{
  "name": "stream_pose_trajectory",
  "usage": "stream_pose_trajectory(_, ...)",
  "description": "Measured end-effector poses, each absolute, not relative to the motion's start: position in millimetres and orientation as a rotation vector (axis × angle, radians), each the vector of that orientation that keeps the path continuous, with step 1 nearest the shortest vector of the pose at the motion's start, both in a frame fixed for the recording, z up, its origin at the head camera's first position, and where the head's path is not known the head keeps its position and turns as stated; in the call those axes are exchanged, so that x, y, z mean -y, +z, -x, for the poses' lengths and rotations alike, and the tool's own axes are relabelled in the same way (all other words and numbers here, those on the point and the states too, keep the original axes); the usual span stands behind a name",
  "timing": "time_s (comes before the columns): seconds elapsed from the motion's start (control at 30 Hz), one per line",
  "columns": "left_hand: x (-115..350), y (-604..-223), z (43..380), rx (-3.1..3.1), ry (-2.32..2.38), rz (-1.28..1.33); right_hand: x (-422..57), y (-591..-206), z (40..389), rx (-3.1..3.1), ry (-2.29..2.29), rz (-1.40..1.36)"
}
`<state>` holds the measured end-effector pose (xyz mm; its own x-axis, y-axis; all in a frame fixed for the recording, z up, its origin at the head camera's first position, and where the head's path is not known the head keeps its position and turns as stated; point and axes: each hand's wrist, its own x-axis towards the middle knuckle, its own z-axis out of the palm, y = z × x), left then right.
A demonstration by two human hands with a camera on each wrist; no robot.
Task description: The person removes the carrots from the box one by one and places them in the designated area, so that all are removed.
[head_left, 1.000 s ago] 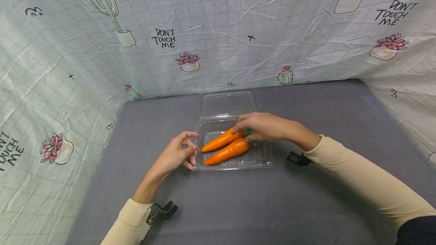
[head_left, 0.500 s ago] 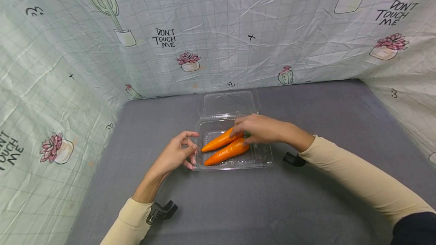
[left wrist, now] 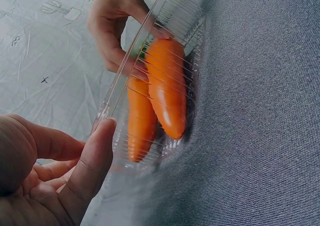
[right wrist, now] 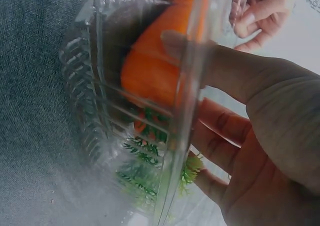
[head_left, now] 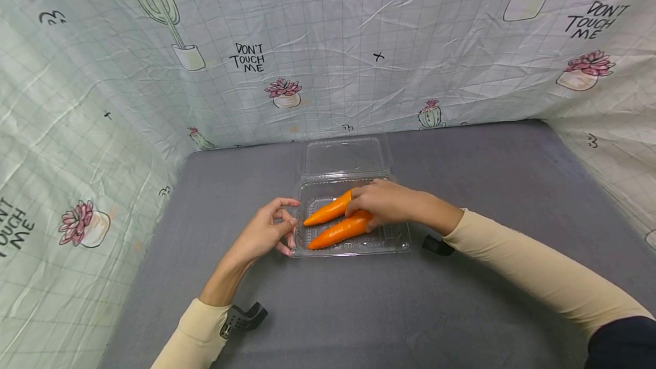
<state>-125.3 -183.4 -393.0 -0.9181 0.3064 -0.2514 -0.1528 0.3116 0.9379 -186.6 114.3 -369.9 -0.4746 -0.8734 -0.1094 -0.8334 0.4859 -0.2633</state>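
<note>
Two orange carrots, the far one (head_left: 328, 210) and the near one (head_left: 340, 232), lie side by side in the base of a clear plastic clamshell container (head_left: 394, 247). My right hand (head_left: 386, 201) reaches in from the right and grips them at their thick ends. Its thumb (right wrist: 175, 43) lies on the near carrot, while the fingers bend over toward the far one. Green leafy tops (right wrist: 145, 153) show beneath that hand in the right wrist view; the head view hides them. At the container's left rim, my left hand (head_left: 263, 232) pinches the edge between thumb (left wrist: 97, 153) and fingers.
The container's clear lid (head_left: 344, 157) lies folded back behind the base. A grey cloth-covered table (head_left: 328, 312) spreads around it. Behind and at both sides hangs a patterned curtain (head_left: 338, 90) with cactus drawings, close to the table's back edge.
My right hand has shifted slightly left and toward me, lower over the carrots' thick ends, covering the green tops in the head view. The left hand and the container have stayed in place.
</note>
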Motion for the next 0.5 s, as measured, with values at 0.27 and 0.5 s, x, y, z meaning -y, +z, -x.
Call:
stream_pose_trajectory(0.27, 183.1, -392.5, 124.8, -2.213, 1.627, -0.144, -112.0, -371.4, 185.0, -2.462, -0.253, 1.442)
stream_pose_trajectory(0.5, 182.9, -392.1, 125.2, -2.207, 1.636, -0.147, -110.4, -371.6, 186.1, -2.436, -0.201, 1.489)
